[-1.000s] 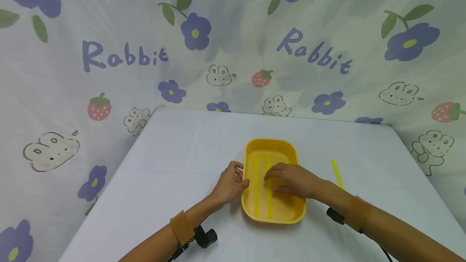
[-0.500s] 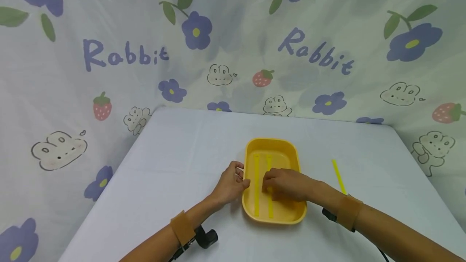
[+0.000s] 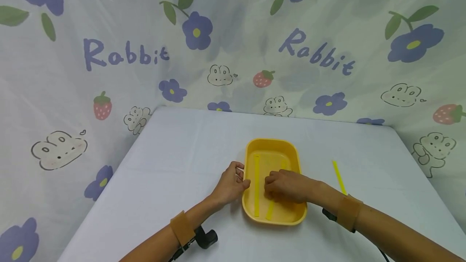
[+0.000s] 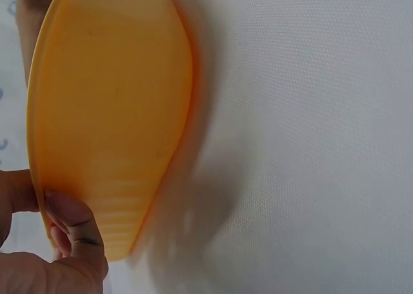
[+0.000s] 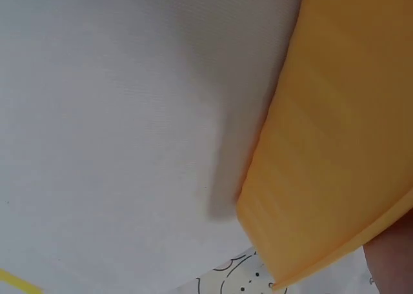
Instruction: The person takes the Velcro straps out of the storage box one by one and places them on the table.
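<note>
A yellow rectangular plastic tray [image 3: 271, 144] with rounded corners stands on the white table. My left hand [image 3: 230, 184] holds its left rim, thumb on the inner side; the left wrist view shows the fingers [image 4: 74, 220] pinching that rim. Inside the tray, one thin yellow strip [image 3: 257, 185] lies lengthwise near the left wall. My right hand [image 3: 285, 186] reaches over the right rim and pinches the middle of a second yellow strip [image 3: 270, 211], which slants, its far end leaning right. The fingertips are hidden under the hand. In the right wrist view, the tray's outer wall [image 5: 342, 113] covers most of the hand.
Another yellow strip [image 3: 339, 177] lies on the white tabletop [image 3: 189, 144] right of the tray, partly behind the right forearm. A printed curtain [image 3: 233, 43] hangs along the back. Both wrists wear brown bands with cameras [image 3: 206, 239].
My right hand has closed its fingers on the second strip. That strip, straight earlier, now slants with its far end shifted right. My left hand and the tray have stayed in place.
</note>
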